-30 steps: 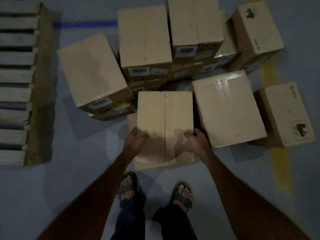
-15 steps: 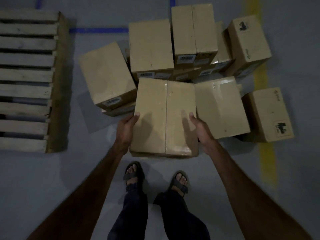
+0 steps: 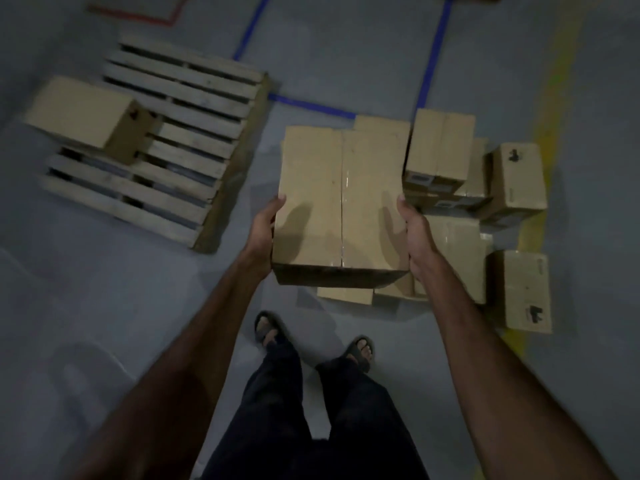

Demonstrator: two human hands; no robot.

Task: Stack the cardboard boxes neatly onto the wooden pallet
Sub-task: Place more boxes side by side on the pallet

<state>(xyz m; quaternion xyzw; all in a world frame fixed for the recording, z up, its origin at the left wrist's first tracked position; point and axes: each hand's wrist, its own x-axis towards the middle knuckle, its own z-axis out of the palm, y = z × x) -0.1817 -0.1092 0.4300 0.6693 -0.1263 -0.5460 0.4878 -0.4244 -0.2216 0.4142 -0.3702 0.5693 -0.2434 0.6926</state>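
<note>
I hold a taped cardboard box (image 3: 341,202) in the air at chest height, between both hands. My left hand (image 3: 265,233) grips its left side and my right hand (image 3: 414,233) grips its right side, thumbs on the top face. The wooden pallet (image 3: 180,133) lies on the floor to the left, slats running across. One cardboard box (image 3: 86,116) stands on the pallet's far left part. A pile of several more boxes (image 3: 460,188) lies on the floor to the right, partly hidden behind the held box.
My feet in sandals (image 3: 360,349) stand on the grey floor below the held box. Blue tape lines (image 3: 431,60) and a yellow line (image 3: 547,133) mark the floor. Open floor lies between me and the pallet.
The box has come up off the pile and closer to me. The view has swung left, bringing the whole pallet and the box on it into sight.
</note>
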